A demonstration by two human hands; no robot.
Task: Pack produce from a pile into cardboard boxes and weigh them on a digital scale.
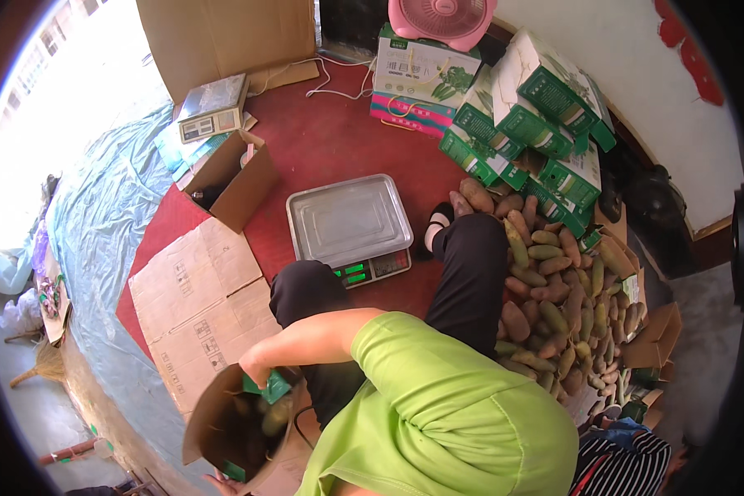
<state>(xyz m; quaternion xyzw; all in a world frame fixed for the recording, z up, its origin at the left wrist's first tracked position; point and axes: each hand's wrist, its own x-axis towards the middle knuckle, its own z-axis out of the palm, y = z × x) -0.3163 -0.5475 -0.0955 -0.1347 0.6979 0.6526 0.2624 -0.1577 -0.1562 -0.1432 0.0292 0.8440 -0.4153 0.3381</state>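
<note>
At the lower left, an upright brown cardboard box (293,463) stands tilted beside my legs, its inside dark. My right hand (259,372) reaches over its rim, fingers closed on a green cardboard flap (276,388). Just below that flap, a blurred greenish, rounded thing (275,418) shows inside the box; its kind is unclear. My left hand (222,484) touches the box's lower outside edge, only its fingers showing at the frame's bottom. A second green patch (234,471) sits at the box's lower rim.
A digital scale with a metal tray (351,219) rests on the red floor ahead. Reddish-brown and green elongated tubers (554,289) are heaped at right, below stacked green-white cartons (521,107). Flattened cardboard (198,306) lies left. Another person in a striped top (628,463) is at lower right.
</note>
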